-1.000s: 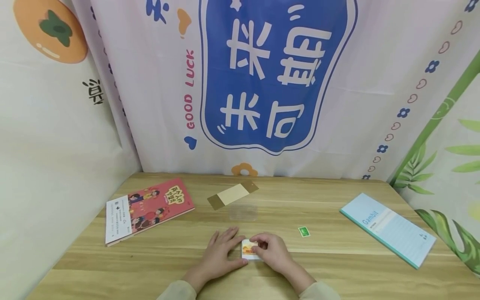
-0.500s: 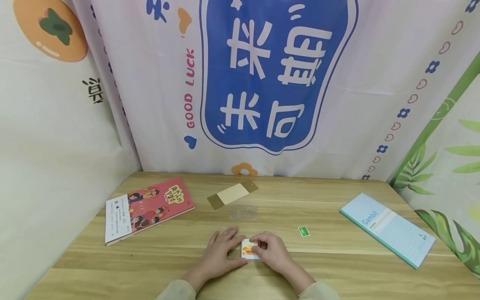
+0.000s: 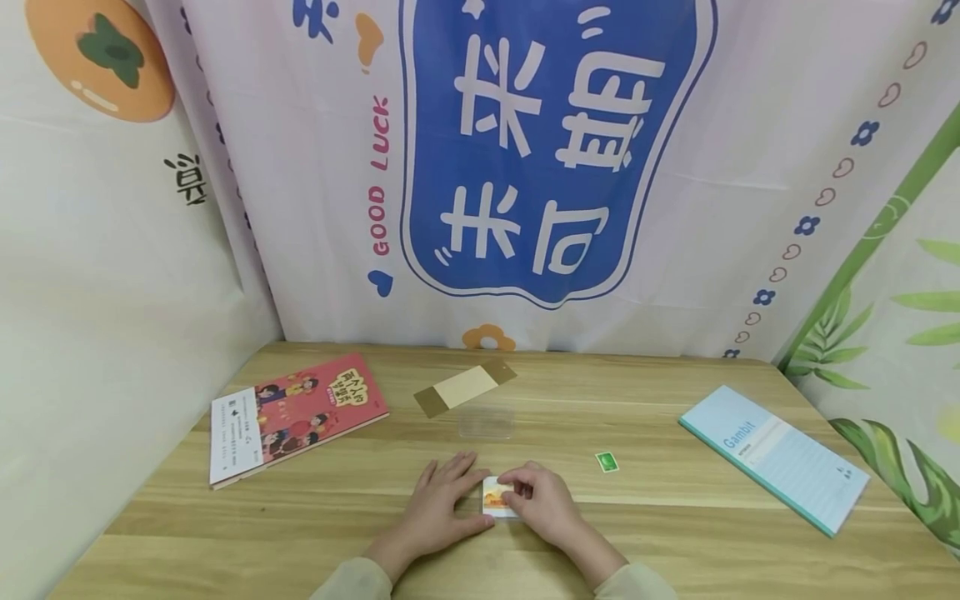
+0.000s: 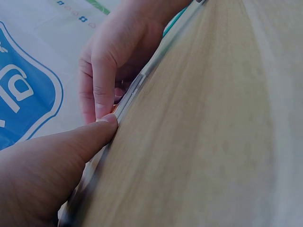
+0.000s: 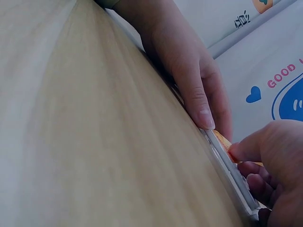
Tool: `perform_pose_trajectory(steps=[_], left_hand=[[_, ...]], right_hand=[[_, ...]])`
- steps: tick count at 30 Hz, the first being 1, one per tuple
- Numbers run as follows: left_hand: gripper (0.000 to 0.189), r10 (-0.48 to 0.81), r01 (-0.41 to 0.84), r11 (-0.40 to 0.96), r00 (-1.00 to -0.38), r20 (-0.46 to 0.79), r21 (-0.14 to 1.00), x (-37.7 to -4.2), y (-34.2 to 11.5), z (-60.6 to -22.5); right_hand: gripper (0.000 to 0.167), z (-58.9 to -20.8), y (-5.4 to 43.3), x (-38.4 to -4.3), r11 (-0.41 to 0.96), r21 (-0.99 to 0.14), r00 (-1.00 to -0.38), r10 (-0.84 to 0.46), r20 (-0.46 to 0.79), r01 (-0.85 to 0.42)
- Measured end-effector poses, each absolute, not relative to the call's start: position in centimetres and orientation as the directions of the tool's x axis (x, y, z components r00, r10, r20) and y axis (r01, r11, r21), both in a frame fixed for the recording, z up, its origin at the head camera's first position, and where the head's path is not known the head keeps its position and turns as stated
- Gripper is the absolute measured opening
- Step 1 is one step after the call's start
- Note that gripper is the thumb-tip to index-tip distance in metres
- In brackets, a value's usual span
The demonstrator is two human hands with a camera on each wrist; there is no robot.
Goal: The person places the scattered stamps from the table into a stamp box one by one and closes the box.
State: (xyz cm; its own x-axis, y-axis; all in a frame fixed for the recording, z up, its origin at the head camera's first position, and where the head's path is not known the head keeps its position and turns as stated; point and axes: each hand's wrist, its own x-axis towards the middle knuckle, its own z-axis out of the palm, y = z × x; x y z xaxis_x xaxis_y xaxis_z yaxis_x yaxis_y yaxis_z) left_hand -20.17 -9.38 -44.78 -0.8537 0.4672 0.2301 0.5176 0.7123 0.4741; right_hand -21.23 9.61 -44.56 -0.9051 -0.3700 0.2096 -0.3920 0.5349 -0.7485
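In the head view a flat white square block (image 3: 491, 511) lies on the wooden table between my hands, with a small orange picture card (image 3: 493, 497) on its top. My left hand (image 3: 447, 510) rests at its left side, fingers fairly straight, index fingertip at the upper corner and thumb at the lower one. From the right, my right hand (image 3: 545, 505) pinches the orange card with thumb and index finger, covering the block's right part. The right wrist view shows the block's layered white edge (image 5: 230, 170) low on the table, the orange card (image 5: 221, 139) between the two thumbs.
Beyond the hands lie a clear plastic piece (image 3: 486, 423) and a brown-and-cream card strip (image 3: 466, 390). A small green picture card (image 3: 607, 462) is to the right. A red book (image 3: 315, 412) lies far left, a light-blue Gambit notebook (image 3: 776, 458) far right. Printed curtains (image 3: 330, 275) border the table.
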Motion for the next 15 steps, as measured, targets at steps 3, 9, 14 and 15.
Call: perform_pose_trajectory(steps=[3, 9, 14, 15], left_hand=[[0.06, 0.468, 0.518, 0.711, -0.853, 0.231, 0.475, -20.15, -9.37, -44.75], [0.061, 0.469, 0.516, 0.71, -0.854, 0.225, 0.48, -20.15, -9.38, -44.73], [0.062, 0.47, 0.513, 0.704, -0.855, 0.218, 0.491, -20.16, -9.42, -44.75], [0.062, 0.471, 0.513, 0.703, -0.855, 0.217, 0.493, -20.17, -9.42, -44.76]], right_hand=[[0.017, -44.55, 9.59, -21.23, 0.539, -0.745, -0.906, -0.366, 0.211, -0.392], [0.017, -44.45, 9.55, -21.2, 0.542, -0.746, -0.908, -0.363, 0.208, -0.387], [0.018, -44.35, 9.51, -21.16, 0.548, -0.742, -0.91, -0.36, 0.206, -0.385], [0.018, -44.35, 9.51, -21.16, 0.549, -0.741, -0.91, -0.359, 0.208, -0.387]])
